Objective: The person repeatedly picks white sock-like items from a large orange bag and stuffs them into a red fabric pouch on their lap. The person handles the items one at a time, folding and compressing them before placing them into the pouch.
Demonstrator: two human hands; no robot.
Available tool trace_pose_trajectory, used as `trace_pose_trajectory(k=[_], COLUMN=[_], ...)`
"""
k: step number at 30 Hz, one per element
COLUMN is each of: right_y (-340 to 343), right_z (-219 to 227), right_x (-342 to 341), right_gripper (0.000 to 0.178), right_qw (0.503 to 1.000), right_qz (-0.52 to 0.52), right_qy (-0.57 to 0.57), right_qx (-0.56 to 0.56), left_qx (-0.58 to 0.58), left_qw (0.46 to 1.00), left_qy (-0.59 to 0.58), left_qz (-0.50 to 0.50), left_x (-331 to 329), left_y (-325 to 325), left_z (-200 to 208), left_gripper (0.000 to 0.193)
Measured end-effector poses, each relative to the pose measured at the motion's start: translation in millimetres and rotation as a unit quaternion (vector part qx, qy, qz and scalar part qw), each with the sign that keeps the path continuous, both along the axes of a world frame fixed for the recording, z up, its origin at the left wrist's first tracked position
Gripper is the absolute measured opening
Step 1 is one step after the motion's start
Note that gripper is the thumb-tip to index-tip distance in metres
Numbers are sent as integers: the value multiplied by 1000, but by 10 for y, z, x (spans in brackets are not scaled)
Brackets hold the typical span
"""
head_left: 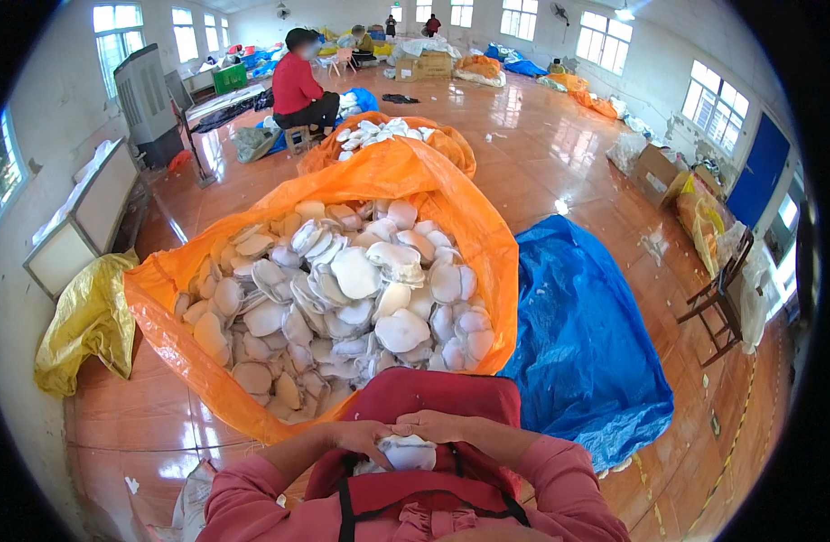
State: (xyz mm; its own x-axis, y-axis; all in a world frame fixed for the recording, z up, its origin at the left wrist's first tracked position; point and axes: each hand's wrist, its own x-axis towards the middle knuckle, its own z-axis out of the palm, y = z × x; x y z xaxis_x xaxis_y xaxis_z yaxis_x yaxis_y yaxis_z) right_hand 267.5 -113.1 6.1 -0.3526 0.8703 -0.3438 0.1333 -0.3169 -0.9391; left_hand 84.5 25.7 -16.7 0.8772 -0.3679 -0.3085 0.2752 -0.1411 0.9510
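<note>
Close to my body, over the dark red apron [442, 388] on my lap, my two hands meet at a small stack of white rounded fabric pads [410, 454]. My left hand [359, 437] closes on the left side of the pads. From the right, my right hand [438, 425] grips their upper edge, its fingertips touching my left. Directly ahead, a large orange sack [311, 191] lies spread open. It is heaped with many similar white and cream pads [355, 273], some stacked together and some loose.
A blue plastic sheet [582, 334] lies on the floor to the right, near a wooden chair [724, 303]. Left is a yellow sack [92, 316]. Beyond the orange sack, a person in red [296, 86] sits on a stool beside another filled orange sack [451, 155].
</note>
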Motion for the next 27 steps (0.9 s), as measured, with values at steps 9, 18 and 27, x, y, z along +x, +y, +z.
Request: trace_pose_trajectory(k=[9, 18, 27], right_y=[-149, -79, -13], right_z=[-63, 0, 34], right_x=[-84, -185, -162], right_gripper=[40, 47, 46], right_qw=[990, 990, 988], right_qz=[-63, -12, 78], right_qy=[-58, -97, -109], right_qx=[115, 102, 71], left_qx=[-318, -246, -118], left_qw=[927, 929, 973], left_qy=[51, 80, -15], left_qz=[192, 264, 195], left_x=[-228, -269, -403], left_y=[-132, -282, -134], left_z=[8, -50, -114], left_gripper=[41, 48, 53])
